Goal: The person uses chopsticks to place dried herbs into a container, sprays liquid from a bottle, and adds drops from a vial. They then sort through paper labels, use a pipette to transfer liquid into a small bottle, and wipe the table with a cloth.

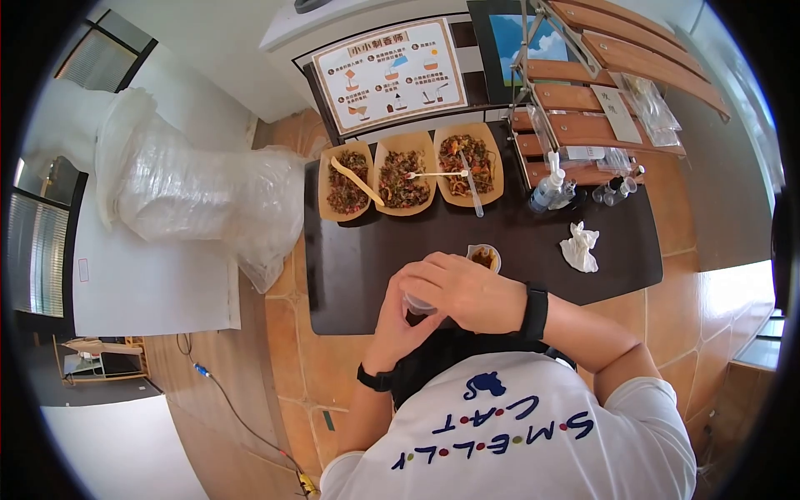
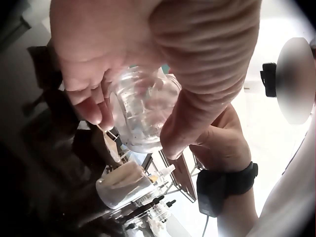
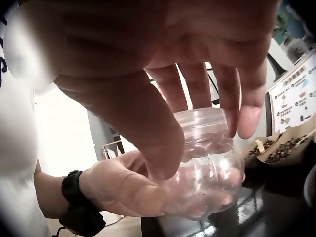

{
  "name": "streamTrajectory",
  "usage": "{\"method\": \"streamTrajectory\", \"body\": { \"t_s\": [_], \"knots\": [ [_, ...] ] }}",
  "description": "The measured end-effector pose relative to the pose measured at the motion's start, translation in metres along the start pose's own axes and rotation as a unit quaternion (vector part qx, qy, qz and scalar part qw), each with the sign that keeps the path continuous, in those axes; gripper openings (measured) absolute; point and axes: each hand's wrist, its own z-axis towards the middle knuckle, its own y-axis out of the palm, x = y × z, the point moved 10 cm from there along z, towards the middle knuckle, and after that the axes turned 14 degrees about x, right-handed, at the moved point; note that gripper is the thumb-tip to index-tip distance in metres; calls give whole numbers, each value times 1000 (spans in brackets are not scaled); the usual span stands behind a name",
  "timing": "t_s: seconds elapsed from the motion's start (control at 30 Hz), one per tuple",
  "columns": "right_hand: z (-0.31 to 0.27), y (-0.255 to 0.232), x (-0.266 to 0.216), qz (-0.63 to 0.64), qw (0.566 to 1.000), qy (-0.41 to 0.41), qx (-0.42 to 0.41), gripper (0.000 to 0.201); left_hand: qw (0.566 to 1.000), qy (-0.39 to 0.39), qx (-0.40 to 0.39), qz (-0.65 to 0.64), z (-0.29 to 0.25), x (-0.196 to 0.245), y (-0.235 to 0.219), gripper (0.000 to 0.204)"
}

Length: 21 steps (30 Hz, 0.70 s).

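Observation:
A small clear plastic jar [image 3: 212,170] is held between both hands above the near edge of the dark table [image 1: 367,287]. My left hand [image 1: 393,329] grips its round body from below and the side. From above, my right hand [image 1: 479,293] holds the clear lid [image 3: 202,118], thumb on one side and fingers on the other. In the head view the hands hide most of the jar. Just beyond my right hand stands a small cup [image 1: 485,257] with brown contents.
Three paper trays [image 1: 407,133] of dried mix stand at the back, with a wooden utensil [image 1: 357,181] and a white spoon [image 1: 437,174] across them. To the right are a pump bottle [image 1: 546,187], small bottles [image 1: 617,192], a crumpled tissue [image 1: 581,247] and a slatted wooden rack [image 1: 575,100].

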Motion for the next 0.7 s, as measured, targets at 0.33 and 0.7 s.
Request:
{"method": "streamTrajectory", "body": {
  "t_s": [0.33, 0.7],
  "knots": [
    [-13, -56, 28, -17, 992, 76, 103, 60, 952, 103, 155, 245, 19, -25, -56, 79],
    [-72, -92, 66, 23, 962, 210, 171, 41, 908, 111, 159, 371, 25, -33, -65, 107]
  ]
}}
